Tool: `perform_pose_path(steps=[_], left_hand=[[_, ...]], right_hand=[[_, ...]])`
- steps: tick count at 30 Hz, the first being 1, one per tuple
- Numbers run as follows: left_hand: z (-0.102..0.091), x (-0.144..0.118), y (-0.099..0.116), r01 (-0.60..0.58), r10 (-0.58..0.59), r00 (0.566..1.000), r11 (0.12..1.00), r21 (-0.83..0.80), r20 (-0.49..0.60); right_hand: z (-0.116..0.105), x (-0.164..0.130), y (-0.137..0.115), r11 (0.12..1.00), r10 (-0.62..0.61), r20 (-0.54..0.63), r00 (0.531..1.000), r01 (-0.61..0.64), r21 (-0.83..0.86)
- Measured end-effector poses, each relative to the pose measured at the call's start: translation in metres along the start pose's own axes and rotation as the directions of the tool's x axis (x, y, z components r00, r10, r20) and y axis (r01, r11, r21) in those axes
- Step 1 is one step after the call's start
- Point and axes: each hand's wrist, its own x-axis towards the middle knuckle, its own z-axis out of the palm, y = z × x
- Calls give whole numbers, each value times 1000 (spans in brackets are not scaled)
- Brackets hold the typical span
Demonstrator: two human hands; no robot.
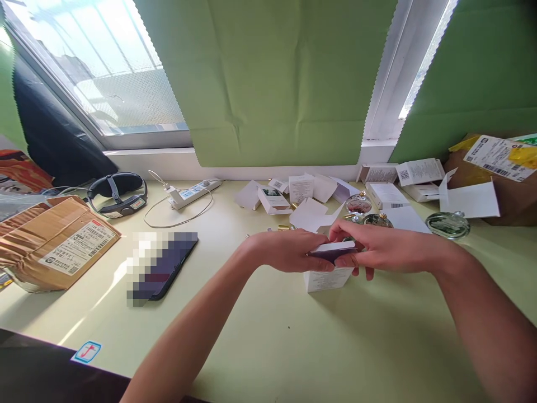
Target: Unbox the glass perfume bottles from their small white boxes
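A small white carton (328, 281) stands on the table in front of me, with its dark-lined top flap (333, 253) tilted up. My left hand (289, 249) grips the flap's left side, thumb along its edge. From the right, my right hand (381, 247) closes round the carton's top, its thumb and fingers pinching the flap. The inside of the carton is hidden by my hands. Just behind them lie a round glass bottle with reddish contents (358, 204) and a dark round bottle (378, 220). A greenish glass bottle (448, 225) rests right of my right wrist.
Opened white boxes (274, 200) and gold-coloured caps (284, 228) lie behind my hands. More white cartons (385, 196) are stacked beside a brown parcel (482, 190). On the left are a phone (172, 268), a power strip (195, 194), a headset (117, 196) and a brown package (59, 240).
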Motion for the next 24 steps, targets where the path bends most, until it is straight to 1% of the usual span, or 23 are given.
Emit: perform_pose_path(steps=[11,16,17,19,21,22,24], left_hand=[[1,3,-1,-25,26,1000,999,-43,8],[0,2,-5,-47,47,999,999,-27,3],[-1,0,-5,-64,64,998,998,-16,-19],[-3,-5,-6,-110,109,989,994,-5,-102],[-4,-12,-6,-169,165,966,986,-1,-200],[-5,-15,-5,-198,195,953,980,11,-233],[-6,-19,-4,-238,245,938,969,59,-246]], right_hand=[[3,0,-5,999,34,-18,999,-34,-24],[-1,0,-4,1000,22,22,1000,-23,19],[-2,0,-3,1000,20,31,999,-21,21],[-5,-1,-2,1000,21,29,999,-22,15],[-7,-2,1,999,37,2,999,-37,2],[-8,-2,2,999,45,-4,999,-45,-8],[-8,-1,4,998,55,21,998,-54,-29]])
